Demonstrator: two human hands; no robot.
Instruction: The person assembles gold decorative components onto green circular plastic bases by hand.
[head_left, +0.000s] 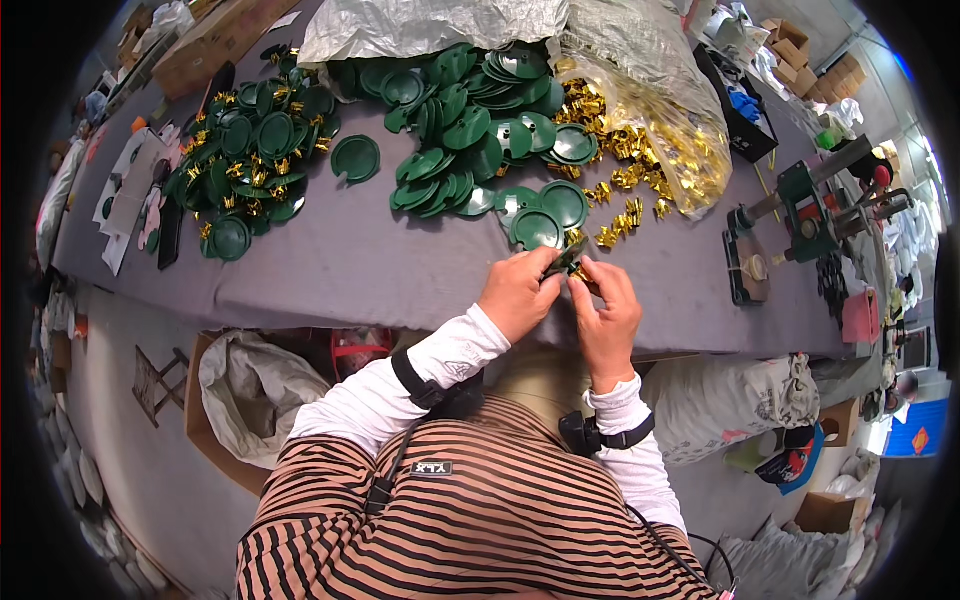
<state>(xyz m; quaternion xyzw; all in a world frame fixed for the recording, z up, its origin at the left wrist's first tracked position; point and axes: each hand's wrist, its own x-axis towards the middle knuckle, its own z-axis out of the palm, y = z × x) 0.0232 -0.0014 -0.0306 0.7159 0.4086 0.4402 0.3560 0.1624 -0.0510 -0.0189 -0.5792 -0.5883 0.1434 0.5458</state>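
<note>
So on my remote feed, the green disc [569,257] sat just right of the frame's middle, tipped nearly edge-on over the tabletop [390,275]. The left hand [515,292] had its fingers pinching the disc near its rim, and the right hand [608,314] had its fingers closed around a small gold clip [591,285] right up against it. I couldn't tell whether the two were joined.

Handling-wise, the disc looked light, thin and fairly stiff to me, probably plastic. That glossy face could've been slippery, so I'd have gone for the rim. The clip looked like thin shiny metal or foil, easy to bend, so a soft pinch on its sides seemed safest. Plenty of loose discs [468,130] lay around the upper middle of the frame anyway.

As for writing: I saw none on the disc. The striped shirt [480,520] had a dark patch [432,468] with pale characters, low in the frame, and the white sack [735,410] at lower right had dark printing, too creased to read.
</note>
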